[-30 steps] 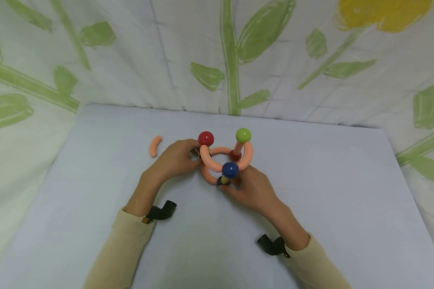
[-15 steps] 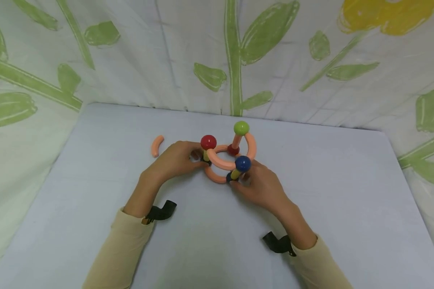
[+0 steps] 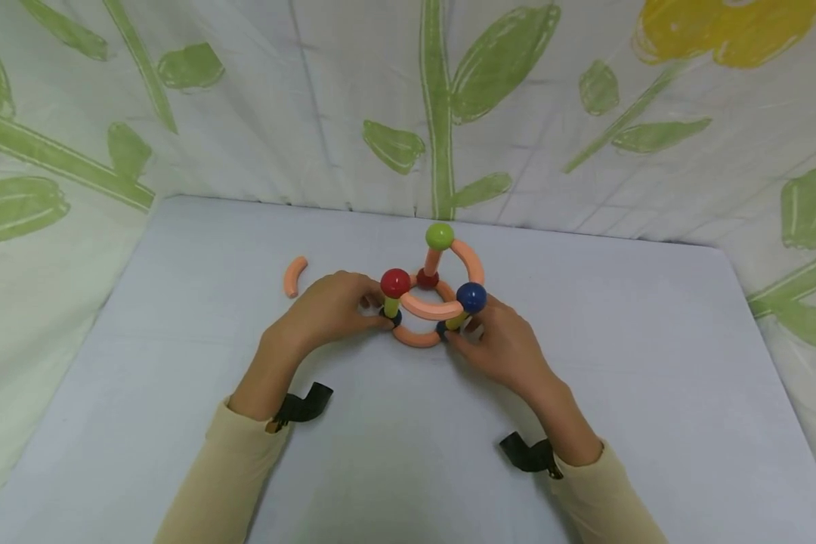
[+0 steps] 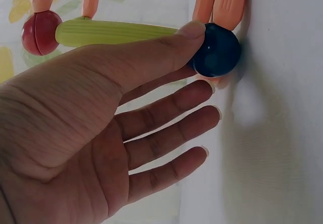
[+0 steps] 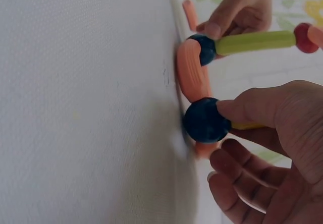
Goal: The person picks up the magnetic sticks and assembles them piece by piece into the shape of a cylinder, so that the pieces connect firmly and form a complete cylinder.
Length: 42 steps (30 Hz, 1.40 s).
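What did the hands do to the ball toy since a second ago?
Both hands turned the toy counterclockwise on the table: the blue ball swung from front to right, the red ball came forward, the green ball shifted left. The left hand and right hand kept touching its base. The loose orange piece stayed put.

Both hands (image 3: 326, 310) (image 3: 506, 344) touch the toy frame (image 3: 431, 298) — table (image 3: 653, 363)
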Motion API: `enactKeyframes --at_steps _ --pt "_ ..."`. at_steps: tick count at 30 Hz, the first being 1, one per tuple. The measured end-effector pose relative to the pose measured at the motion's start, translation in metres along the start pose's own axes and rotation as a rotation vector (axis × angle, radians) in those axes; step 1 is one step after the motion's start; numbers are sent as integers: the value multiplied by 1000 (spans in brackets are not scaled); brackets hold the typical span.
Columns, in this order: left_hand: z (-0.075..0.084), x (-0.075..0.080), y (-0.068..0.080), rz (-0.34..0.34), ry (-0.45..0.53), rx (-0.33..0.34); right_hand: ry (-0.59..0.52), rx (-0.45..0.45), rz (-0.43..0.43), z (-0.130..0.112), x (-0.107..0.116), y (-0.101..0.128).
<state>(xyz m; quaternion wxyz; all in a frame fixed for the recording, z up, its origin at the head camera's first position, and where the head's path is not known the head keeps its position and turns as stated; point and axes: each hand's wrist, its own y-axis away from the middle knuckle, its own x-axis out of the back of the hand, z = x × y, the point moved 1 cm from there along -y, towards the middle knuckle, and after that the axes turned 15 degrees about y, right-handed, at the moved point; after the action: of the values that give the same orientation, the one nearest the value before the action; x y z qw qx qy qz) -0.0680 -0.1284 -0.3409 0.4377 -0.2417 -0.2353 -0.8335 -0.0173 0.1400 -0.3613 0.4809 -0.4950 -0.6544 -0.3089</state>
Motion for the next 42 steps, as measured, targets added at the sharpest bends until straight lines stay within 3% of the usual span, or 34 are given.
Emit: enactKeyframes --at_steps 18,42 --pt "7 -4 -3 3 26 -53 -55 -71 39 5 1 -2" --pt "10 -5 -5 39 -9 -30 72 -38 122 1 -1 -2"
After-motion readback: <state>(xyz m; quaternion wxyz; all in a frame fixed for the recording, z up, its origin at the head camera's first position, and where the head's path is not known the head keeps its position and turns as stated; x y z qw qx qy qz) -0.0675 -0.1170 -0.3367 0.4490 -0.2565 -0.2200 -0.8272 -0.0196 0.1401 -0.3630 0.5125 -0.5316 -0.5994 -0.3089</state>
